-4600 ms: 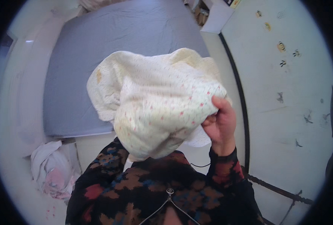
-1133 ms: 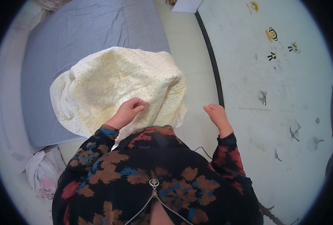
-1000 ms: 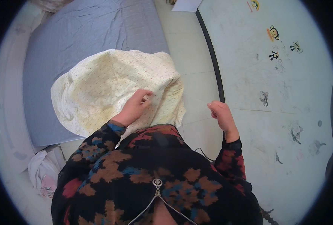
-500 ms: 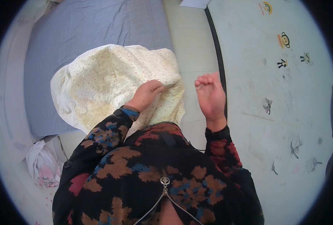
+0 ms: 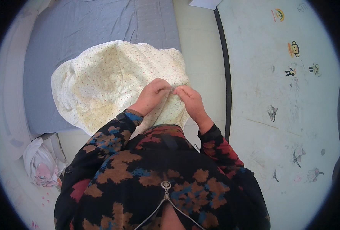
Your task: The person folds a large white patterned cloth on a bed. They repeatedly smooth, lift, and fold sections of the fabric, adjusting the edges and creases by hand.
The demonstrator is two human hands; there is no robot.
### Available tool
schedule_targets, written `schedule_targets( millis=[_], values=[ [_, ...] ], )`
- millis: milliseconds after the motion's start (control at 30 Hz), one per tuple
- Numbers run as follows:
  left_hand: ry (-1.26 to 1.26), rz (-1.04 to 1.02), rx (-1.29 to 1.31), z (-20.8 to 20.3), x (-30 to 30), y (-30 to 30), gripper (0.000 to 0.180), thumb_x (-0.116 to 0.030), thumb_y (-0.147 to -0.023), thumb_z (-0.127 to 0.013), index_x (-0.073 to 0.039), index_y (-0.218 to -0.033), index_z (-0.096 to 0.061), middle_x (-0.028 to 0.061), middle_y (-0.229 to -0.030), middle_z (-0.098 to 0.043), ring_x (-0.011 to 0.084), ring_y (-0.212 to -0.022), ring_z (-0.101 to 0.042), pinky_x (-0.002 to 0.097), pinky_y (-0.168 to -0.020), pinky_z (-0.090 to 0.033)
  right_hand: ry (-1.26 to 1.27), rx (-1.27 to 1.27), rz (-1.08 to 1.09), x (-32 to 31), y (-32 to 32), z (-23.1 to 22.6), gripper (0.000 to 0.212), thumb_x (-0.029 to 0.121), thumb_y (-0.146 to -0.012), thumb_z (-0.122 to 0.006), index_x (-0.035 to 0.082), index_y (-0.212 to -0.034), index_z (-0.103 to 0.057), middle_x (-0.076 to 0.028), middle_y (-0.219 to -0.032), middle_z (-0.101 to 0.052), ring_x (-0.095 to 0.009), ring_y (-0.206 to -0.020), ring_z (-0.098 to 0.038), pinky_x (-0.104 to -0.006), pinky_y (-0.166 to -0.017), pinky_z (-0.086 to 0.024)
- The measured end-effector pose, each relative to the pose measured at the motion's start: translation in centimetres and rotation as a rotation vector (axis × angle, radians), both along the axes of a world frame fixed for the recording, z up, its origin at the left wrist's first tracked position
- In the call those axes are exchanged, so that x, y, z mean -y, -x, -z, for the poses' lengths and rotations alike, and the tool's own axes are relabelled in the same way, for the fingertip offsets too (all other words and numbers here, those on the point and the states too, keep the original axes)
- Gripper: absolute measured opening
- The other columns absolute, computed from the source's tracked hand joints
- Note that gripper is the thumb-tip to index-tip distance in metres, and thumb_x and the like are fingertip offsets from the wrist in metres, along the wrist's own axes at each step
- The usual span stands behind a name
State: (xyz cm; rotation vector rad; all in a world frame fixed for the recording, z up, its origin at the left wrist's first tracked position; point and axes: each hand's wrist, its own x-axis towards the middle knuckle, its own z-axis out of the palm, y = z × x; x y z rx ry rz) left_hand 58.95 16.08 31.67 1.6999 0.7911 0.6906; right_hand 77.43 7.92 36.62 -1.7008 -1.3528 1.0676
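Note:
A cream quilt (image 5: pixel 101 76) with small reddish dots lies bunched over the near end of the bed and hangs toward my lap. My left hand (image 5: pixel 153 96) pinches a fold of it near its right side. Right beside it, my right hand (image 5: pixel 191 101) has its fingertips closed on the same fold, almost touching the left hand's fingers. The exact bit of cloth between the fingertips is too small to make out.
Beneath the quilt is a bed with a grey-blue sheet (image 5: pixel 85 23). A white bag (image 5: pixel 39 161) with something pink sits at the lower left. Pale floor tiles (image 5: pixel 202 53) run along the bed's right, beside a pale wall (image 5: pixel 254 96) with cartoon stickers and a dark baseboard (image 5: pixel 226 69).
My right hand, raised with curled fingers off to the right of the quilt, has come left and down onto the fold beside my left hand. The left hand has kept its grip.

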Motion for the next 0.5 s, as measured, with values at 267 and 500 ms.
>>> schedule_targets(
  millis=[267, 500],
  values=[
    [-0.046, -0.117, -0.114, 0.8, 0.1, 0.5, 0.042, -0.003, -0.079, -0.07, -0.01, -0.121, -0.064, 0.0116, -0.113, -0.058, 0.0282, -0.092, -0.059, 0.0351, -0.084, -0.05, 0.041, -1.027, 0.347, -3.6, 1.8, 2.9, 0.018, 0.014, -0.106, -0.049, 0.001, -0.102, -0.06, -0.002, -0.083, -0.055, -0.016, -0.081, -0.056, -0.0337, -0.095, -0.047],
    [-0.463, -0.111, -0.328, 0.9, 0.2, -1.1, 0.034, -0.008, -0.076, -0.07, -0.015, -0.11, -0.071, 0.0018, -0.103, -0.064, 0.0283, -0.094, -0.056, 0.0412, -0.086, -0.046, 0.174, -1.096, 0.391, -3.4, 2.4, 0.5, 0.011, 0.013, -0.103, -0.054, 0.005, -0.098, -0.059, 0.005, -0.07, -0.038, -0.007, -0.062, -0.037, -0.0269, -0.07, -0.04]
  ],
)
